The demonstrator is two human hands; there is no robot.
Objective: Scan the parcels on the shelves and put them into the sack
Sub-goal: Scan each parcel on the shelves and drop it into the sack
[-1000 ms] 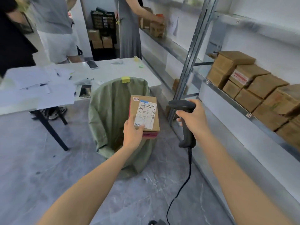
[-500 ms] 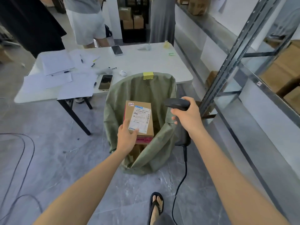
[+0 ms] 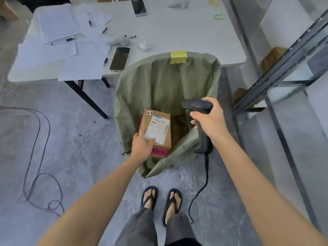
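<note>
My left hand (image 3: 142, 147) grips a small brown cardboard parcel (image 3: 158, 129) by its near left corner. The parcel has a white shipping label on top and a pink strip on its near end. It hangs over the open mouth of the green woven sack (image 3: 165, 82), which stands on the floor against the table. My right hand (image 3: 210, 119) holds a black corded barcode scanner (image 3: 202, 137) just right of the parcel, its head pointing left over the sack. Brown shapes lie deep inside the sack.
A white table (image 3: 177, 32) behind the sack holds papers, pens, and two phones (image 3: 120, 59). Metal shelving (image 3: 276, 71) runs along the right. Loose cables (image 3: 38, 174) lie on the grey floor at left. My sandalled feet (image 3: 161, 199) stand just before the sack.
My view has tilted down from the shelves to the sack and my feet. The parcel has moved from in front of the sack to low over its mouth; the scanner followed alongside.
</note>
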